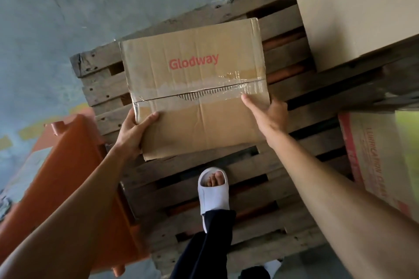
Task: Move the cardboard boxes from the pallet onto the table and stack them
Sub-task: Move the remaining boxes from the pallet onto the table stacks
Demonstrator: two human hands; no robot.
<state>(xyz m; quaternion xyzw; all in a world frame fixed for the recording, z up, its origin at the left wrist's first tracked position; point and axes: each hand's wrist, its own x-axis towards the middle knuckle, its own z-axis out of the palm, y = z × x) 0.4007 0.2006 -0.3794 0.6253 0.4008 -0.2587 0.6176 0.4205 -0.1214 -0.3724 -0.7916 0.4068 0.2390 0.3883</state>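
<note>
A brown cardboard box (pixel 195 88) printed "Glodway" in red, with torn clear tape across its top, sits over the wooden pallet (pixel 226 190). My left hand (pixel 133 133) grips its near left corner, thumb on top. My right hand (pixel 265 113) holds its right edge, thumb on the top face and fingers curled round the side. A larger plain box (pixel 360 9) stands on the pallet at the upper right. Whether the Glodway box is lifted off the slats I cannot tell.
My foot in a white slide sandal (pixel 213 190) stands on the pallet's near slats. An orange plastic object (pixel 68 179) lies to the left. A printed red-and-white carton (pixel 381 158) is at the right edge. Grey-blue concrete floor (pixel 56 18) lies beyond.
</note>
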